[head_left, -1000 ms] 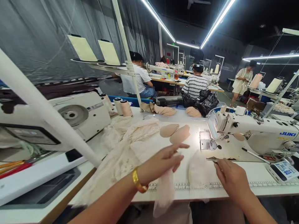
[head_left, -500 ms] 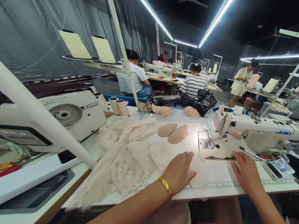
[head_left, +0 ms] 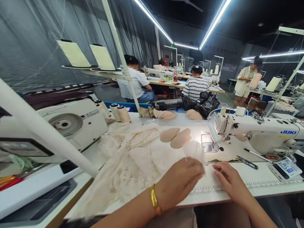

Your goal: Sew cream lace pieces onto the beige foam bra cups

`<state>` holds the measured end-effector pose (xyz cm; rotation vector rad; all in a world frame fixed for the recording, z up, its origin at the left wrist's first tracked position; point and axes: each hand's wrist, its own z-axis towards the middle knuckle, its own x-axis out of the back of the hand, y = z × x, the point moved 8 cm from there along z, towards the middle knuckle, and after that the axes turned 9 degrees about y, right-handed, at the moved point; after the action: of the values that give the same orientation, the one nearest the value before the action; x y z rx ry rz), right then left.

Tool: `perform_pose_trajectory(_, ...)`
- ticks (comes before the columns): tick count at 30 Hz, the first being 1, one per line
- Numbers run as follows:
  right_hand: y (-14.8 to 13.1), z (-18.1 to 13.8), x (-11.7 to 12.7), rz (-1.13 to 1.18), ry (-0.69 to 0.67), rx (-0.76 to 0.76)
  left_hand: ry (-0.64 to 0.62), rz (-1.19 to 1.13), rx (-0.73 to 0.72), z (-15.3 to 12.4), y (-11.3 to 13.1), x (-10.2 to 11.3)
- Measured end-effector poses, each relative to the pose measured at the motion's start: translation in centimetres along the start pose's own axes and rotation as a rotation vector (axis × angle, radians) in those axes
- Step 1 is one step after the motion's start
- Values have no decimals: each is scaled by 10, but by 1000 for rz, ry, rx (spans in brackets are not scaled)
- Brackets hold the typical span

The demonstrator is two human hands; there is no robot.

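So compared with half a second ago, the right hand [head_left: 230, 182] has come off the black metal snips [head_left: 248, 162], now lying bare at its 2 o'clock on the smooth white counter [head_left: 257, 173], and its loosely curled fingers sit a bit apart with nothing visible in them. The left hand [head_left: 179, 180] has its fingers pinched narrow on a gauzy, see-through fabric piece [head_left: 193, 150], now raised at its 12 o'clock beside the matte tan teardrop-shaped pads [head_left: 181, 138], with crumpled cream lace [head_left: 125, 172] at 9 o'clock.
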<state>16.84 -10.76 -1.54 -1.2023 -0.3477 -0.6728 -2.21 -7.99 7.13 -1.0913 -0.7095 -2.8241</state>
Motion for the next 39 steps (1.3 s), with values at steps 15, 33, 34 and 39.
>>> perform_pose_trajectory(15, 11, 38, -7, -77, 88, -47, -78, -4, 215, 3, -64, -32)
perform_pose_trajectory(33, -36, 32, -7, 541, -166, -200, -312, -175, 402, 22, -76, -37)
perform_pose_trajectory(34, -32, 37, -13, 621, -183, -262, -307, -105, 423, 25, -84, -33)
perform_pose_trajectory(39, 8, 66, -41, 656, -148, -421, -217, 314, 521, 40, -138, -9)
